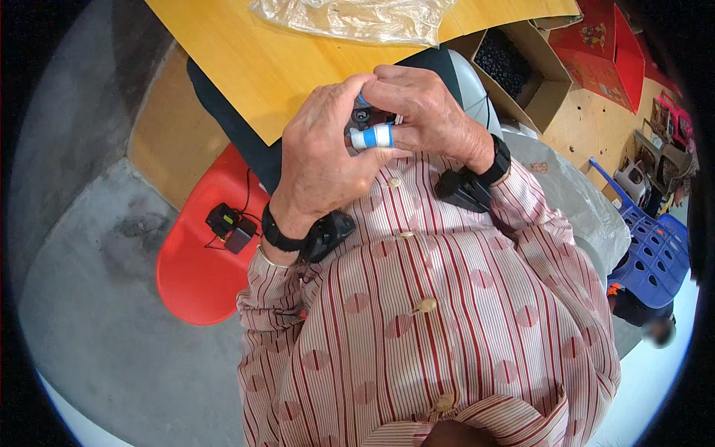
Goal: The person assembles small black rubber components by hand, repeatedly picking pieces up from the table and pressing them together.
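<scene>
Both hands are up close to the chest, just above the striped shirt. The left hand is curled, and its fingers press around a small dark part that sits between the two hands. The right hand is curled too, and its fingertips pinch the same small part from the other side. One finger wears a blue and white tape wrap, just under the part. Most of the part is hidden by the fingers, so its full shape is hard to tell. It looks tiny, hard and light, so it could slip out or drop if the pinch goes loose. The best place to hold it seems to be its sides, with the fingertips, not with the whole hand. Each wrist has a black band. Behind the hands is a yellow tabletop with a clear plastic bag on it. A cardboard box of small dark bits stands to the right. A red stool is down on the left.
</scene>
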The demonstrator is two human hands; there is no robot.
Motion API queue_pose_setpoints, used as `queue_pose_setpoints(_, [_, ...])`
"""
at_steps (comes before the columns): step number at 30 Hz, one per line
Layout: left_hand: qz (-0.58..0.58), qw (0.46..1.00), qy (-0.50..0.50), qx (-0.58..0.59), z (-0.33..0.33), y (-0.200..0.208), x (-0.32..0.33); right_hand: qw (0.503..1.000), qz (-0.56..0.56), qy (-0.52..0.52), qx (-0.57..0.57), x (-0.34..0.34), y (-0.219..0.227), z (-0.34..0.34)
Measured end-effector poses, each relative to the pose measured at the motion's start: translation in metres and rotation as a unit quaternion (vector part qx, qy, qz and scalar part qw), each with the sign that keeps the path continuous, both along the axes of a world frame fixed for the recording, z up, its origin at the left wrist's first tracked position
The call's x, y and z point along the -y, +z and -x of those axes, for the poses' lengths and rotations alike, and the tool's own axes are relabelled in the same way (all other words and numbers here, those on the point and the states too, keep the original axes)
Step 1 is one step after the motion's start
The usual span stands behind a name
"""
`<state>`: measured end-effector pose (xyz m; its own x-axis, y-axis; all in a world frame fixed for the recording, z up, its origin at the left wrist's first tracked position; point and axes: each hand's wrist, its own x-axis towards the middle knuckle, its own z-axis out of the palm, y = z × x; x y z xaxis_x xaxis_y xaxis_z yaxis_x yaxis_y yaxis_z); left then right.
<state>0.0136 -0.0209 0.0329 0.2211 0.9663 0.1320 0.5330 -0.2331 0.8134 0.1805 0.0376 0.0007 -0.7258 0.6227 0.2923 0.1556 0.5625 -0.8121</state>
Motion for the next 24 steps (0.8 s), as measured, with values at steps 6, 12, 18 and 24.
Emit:
queue_pose_setpoints(6, [0.01,1.0,-0.022,0.003,0.004,-0.0017,-0.0012,1.0,-0.004,-0.03,0.002,0.0044,-0.0005,0.0039])
queue_pose_setpoints(12, [0.012,1.0,-0.019,-0.004,0.0045,0.0012,-0.0002,0.999,-0.024,-0.023,0.026,0.0024,0.0048,0.0004])
queue_pose_setpoints(18, [0.0,1.0,-0.005,-0.005,-0.0003,0.0014,-0.0008,1.0,0.005,-0.018,0.021,0.0017,0.0079,-0.0039])
queue_pose_setpoints(24, [-0.004,1.0,-0.021,0.0,-0.0012,-0.001,-0.0016,0.999,-0.019,-0.029,0.035,0.0069,0.0056,-0.0058])
